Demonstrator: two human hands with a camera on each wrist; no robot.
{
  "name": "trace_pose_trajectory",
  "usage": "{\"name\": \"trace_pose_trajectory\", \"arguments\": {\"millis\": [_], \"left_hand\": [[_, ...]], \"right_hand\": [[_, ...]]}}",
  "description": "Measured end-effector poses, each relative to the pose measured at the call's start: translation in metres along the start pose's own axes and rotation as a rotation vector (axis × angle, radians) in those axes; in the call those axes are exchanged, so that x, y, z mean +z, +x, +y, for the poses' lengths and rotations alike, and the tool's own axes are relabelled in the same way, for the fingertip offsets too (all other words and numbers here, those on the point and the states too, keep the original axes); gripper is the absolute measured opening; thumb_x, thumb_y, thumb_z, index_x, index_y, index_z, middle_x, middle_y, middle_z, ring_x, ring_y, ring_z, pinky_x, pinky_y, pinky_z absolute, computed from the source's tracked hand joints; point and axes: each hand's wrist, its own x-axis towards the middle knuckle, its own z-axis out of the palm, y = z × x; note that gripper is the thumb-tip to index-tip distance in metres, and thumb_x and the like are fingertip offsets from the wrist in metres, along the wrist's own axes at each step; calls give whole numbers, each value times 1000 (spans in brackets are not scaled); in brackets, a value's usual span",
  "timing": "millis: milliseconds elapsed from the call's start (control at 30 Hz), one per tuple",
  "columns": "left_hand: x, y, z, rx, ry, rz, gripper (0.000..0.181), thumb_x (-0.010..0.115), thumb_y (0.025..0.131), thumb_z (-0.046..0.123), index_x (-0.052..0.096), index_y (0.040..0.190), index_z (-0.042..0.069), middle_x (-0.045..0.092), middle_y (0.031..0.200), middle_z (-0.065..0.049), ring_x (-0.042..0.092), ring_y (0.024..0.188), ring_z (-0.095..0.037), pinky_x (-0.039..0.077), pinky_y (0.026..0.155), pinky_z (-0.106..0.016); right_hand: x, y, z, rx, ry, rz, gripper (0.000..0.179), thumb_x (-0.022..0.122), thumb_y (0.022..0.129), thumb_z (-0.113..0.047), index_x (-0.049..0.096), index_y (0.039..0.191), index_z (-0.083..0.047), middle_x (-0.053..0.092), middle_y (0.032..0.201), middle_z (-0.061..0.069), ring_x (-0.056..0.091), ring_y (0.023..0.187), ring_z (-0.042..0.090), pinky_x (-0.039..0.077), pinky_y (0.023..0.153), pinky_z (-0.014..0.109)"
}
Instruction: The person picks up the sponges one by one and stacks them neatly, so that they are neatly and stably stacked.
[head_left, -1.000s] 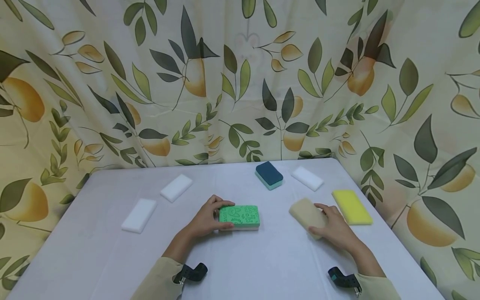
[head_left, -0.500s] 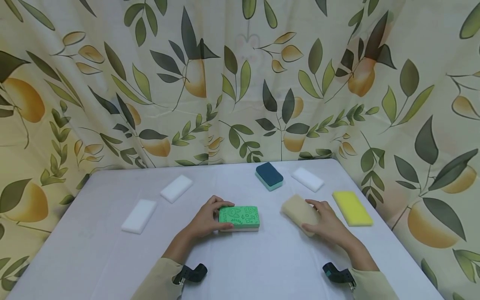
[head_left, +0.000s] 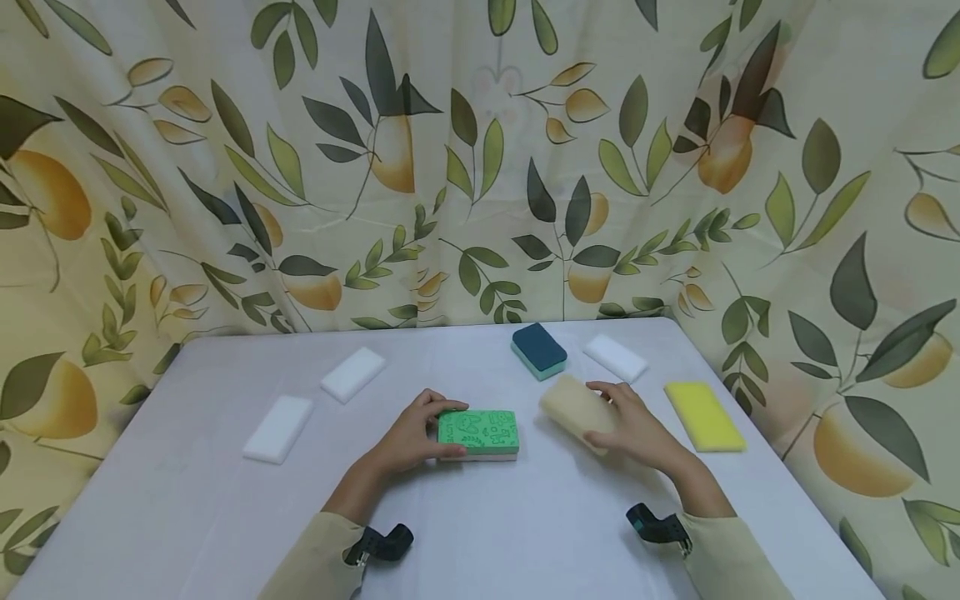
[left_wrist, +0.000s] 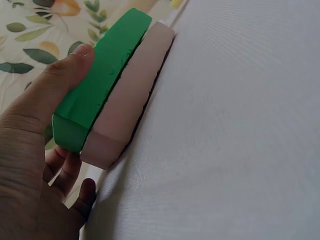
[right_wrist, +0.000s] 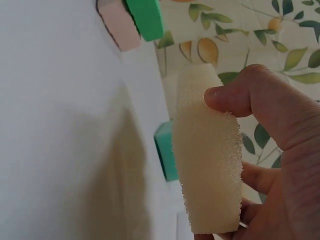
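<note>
White table [head_left: 502, 533], leaf-printed curtain [head_left: 495, 183] behind.

Light is dim, diffuse. Soft-edged shadow [right_wrist: 120, 185] falls on cloth [right_wrist: 45, 150] beside right hand [right_wrist: 300, 160]; curtain [head_left: 45, 275] well left of left hand [head_left: 410, 435] looks yellower.

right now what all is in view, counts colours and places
green sponge: 1, green, centre
pink sponge: 1, pale pink, under the green sponge
beige sponge: 1, beige, right of the green sponge
two-tone sponge: 1, dark blue over teal, back right
white pads: 3, white, two left, one back right
yellow pad: 1, yellow, far right
table: 1, white cover, under the sponges
curtain: 1, leaf-patterned cream, behind the table
wrist cameras: 2, black, one by each wrist
sleeves: 2, beige, bottom edge
left hand: 1, bare, gripping the green sponge
right hand: 1, bare, gripping the beige sponge
</note>
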Motion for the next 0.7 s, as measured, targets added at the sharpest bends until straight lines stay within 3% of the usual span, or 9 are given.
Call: {"name": "trace_pose_trajectory", "arguments": {"millis": [400, 700], "left_hand": [[-2, -1, -1, -9, 12, -3, 71, 89, 68, 41, 63, 132, 25, 44, 107, 2, 44, 94, -15, 39, 83, -31], [-3, -2, -2, -5, 0, -5, 72, 89, 67, 42, 62, 132, 26, 44, 107, 2, 47, 97, -16, 42, 89, -35]], "right_hand": [[0, 13, -25, -62, -8, -43, 79, 78, 78, -33, 40, 145, -11, 48, 132, 16, 44, 117, 33, 47, 92, 55], [2, 19, -40, -137, 11, -73, 74, 79, 77, -29, 46, 141, -13, 51, 126, 9, 44, 115, 28, 45, 90, 50]]}}
